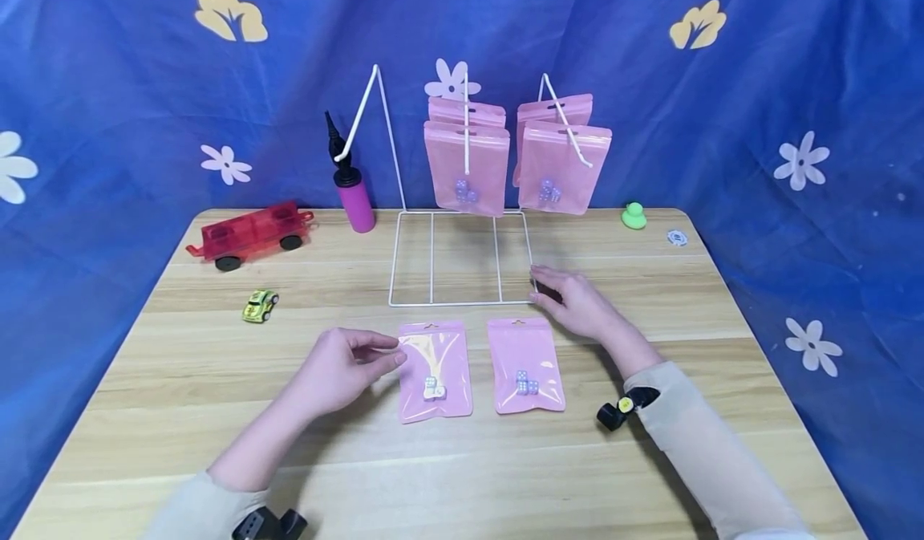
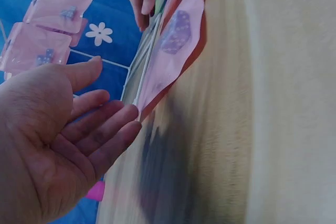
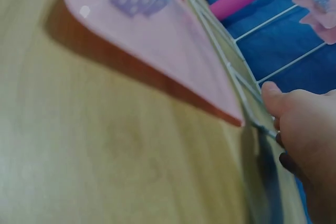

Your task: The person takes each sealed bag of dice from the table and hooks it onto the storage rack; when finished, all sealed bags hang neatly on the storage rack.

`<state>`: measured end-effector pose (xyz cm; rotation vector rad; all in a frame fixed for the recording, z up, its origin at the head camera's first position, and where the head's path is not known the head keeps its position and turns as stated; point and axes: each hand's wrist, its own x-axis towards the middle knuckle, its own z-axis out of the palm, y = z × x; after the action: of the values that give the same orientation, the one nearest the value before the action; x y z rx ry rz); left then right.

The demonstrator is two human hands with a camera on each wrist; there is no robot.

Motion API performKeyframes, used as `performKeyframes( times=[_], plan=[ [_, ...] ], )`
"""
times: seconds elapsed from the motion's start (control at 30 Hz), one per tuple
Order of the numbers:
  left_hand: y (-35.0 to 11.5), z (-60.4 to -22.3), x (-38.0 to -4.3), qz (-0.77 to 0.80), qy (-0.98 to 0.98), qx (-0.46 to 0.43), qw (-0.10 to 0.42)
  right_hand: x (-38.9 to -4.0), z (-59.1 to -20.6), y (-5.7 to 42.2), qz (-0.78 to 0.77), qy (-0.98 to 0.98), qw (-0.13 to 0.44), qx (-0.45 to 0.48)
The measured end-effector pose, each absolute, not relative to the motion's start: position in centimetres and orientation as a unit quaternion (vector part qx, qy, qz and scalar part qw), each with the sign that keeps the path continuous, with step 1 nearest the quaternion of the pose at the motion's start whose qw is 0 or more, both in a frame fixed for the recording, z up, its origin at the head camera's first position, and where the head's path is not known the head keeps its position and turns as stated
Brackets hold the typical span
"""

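My left hand (image 1: 351,367), its fingers loosely bent and apart, has its fingertips right at the left edge of a pink zip bag (image 1: 414,379) with dice in it. Beside it on the table lies a second pink bag (image 1: 545,355), also with several dice. A white wire rack (image 1: 462,304) stands behind the bags. At the front right corner of its base is my right hand (image 1: 573,303), thumb and fingers apart, fingertips right at the wire. Pink bags of dice hang from two rack arms: a front bag (image 1: 469,151) in the middle and another front bag (image 1: 559,151) on the right, each partly hiding one behind.
The rack's left arm (image 1: 361,111) carries no bag. A purple pump (image 1: 356,203), a red toy wagon (image 1: 249,235) and a small yellow-green car (image 1: 261,306) are at left. A green duck (image 1: 634,217) and a chip (image 1: 677,237) sit at back right, before the blue curtain (image 1: 830,227).
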<state>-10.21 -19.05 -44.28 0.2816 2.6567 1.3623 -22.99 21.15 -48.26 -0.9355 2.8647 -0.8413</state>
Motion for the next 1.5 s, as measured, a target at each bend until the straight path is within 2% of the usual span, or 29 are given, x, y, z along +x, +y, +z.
performKeyframes(
  times=[0.3,0.47,0.77,1.2,1.5],
  plan=[
    [-18.2,-44.1,-8.6,0.496,0.855,0.046,0.143,-23.5,-50.3,21.5,-0.265,0.893,-0.010,-0.363],
    [-17.8,-43.8,-8.2,0.488,0.858,0.022,0.161,-23.3,-50.9,21.5,-0.271,0.882,-0.040,-0.383],
    [-16.9,-43.1,-8.4,0.399,0.903,-0.032,0.157,-23.1,-51.3,21.1,-0.305,0.877,-0.051,-0.369],
    [-15.7,-43.8,-10.1,0.341,0.925,-0.055,0.159,-23.1,-51.7,21.3,-0.315,0.878,-0.066,-0.355],
    [-15.9,-44.4,-10.6,0.355,0.918,-0.073,0.162,-22.9,-51.4,21.1,-0.313,0.881,-0.055,-0.350]
  ],
)
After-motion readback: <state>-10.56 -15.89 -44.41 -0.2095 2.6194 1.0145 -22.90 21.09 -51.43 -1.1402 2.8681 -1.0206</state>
